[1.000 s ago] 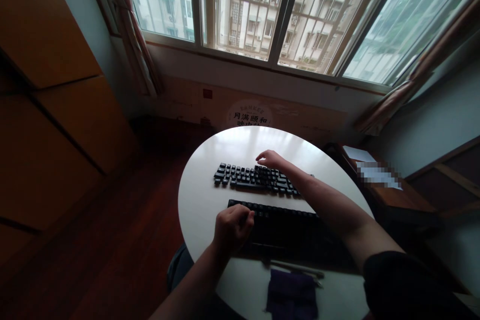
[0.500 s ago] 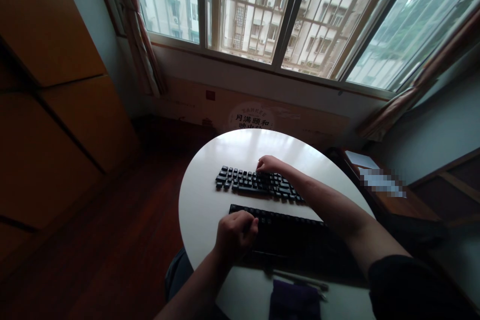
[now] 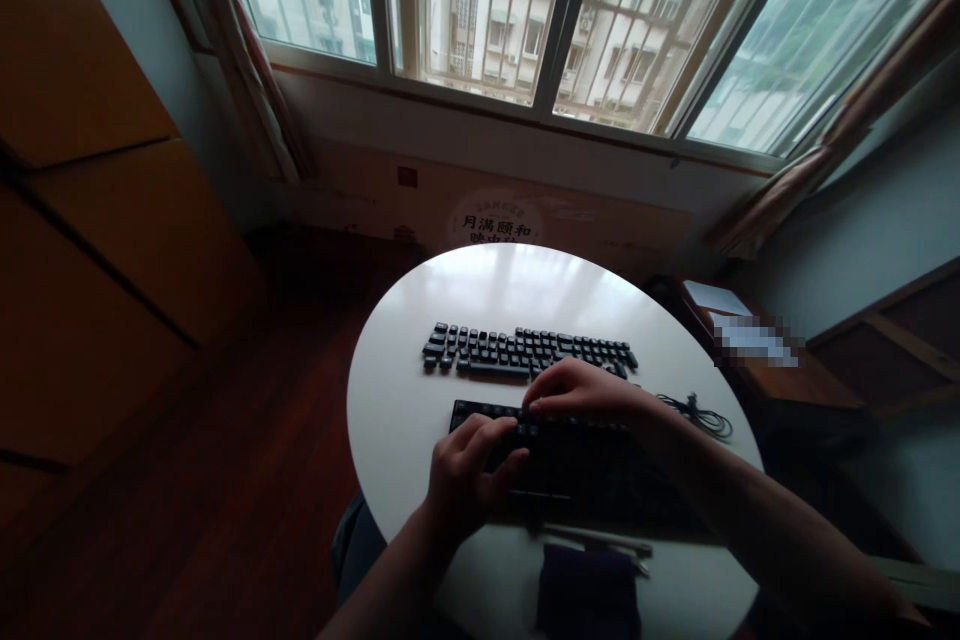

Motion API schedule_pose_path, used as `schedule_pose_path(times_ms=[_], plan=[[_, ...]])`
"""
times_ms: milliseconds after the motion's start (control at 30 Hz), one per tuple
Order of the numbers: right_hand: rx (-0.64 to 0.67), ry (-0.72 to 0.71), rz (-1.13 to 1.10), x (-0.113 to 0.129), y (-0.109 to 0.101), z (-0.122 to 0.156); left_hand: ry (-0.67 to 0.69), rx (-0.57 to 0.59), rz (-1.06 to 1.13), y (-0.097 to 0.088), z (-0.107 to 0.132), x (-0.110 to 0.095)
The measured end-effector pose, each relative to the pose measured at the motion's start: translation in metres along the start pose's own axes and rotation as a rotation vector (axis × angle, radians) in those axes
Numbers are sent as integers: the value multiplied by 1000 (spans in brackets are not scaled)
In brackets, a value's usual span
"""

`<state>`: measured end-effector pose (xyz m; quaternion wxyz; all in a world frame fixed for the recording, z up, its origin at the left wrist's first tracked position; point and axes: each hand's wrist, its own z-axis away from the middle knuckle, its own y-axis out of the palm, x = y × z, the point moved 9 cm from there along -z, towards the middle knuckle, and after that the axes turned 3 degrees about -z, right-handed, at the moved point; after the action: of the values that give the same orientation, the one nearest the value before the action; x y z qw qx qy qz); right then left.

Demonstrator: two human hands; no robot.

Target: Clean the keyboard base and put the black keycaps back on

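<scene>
progress: most keycaps (image 3: 525, 352) laid out in rows on surface (image 3: 397, 400), off keyboard (image 3: 577, 460) | L hand (image 3: 469, 470) curled on keyboard's left end | R hand (image 3: 581, 390) fingertips pinched at top row, keycap there? we can't tell | left: remaining caps

purple cloth (image 3: 587, 592) cut off, paper (image 3: 754, 338) blurred

Home room: barred window (image 3: 480, 10), curtains (image 3: 247, 70), wooden cabinets (image 3: 90, 170), round white table (image 3: 397, 400).

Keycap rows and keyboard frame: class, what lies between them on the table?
In the head view, only the right hand's fingers overlap it; otherwise bare white table.
</scene>
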<state>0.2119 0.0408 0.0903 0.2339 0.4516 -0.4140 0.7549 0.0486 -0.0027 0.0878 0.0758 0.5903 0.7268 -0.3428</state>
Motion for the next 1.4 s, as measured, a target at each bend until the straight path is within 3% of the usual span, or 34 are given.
schedule_pose_path(times_ms=[133, 367, 533, 733, 867, 1100, 1167, 1333, 1400], plan=[[26, 63, -98, -21, 27, 21, 63, 133, 107, 16, 0, -8], [-12, 165, -361, -48, 47, 35, 77, 273, 208, 30, -1, -12], [-49, 208, -457, -56, 54, 43, 68, 266, 217, 31, -1, -12], [-178, 76, -475, -43, 43, 52, 61, 221, 218, 26, -3, -9], [-183, -7, -412, -28, 47, 56, 68, 246, 216, 29, -4, -12], [-134, 50, -346, -34, 54, 52, 79, 381, 130, 42, 4, -12], [-192, 55, -226, -38, 48, 52, 72, 409, 86, 45, 5, -10], [-628, 87, 447, -41, 13, 63, 12, 417, -102, 50, 6, -1], [-670, 75, 556, -43, 12, 62, 33, 414, -209, 52, 7, 0]])
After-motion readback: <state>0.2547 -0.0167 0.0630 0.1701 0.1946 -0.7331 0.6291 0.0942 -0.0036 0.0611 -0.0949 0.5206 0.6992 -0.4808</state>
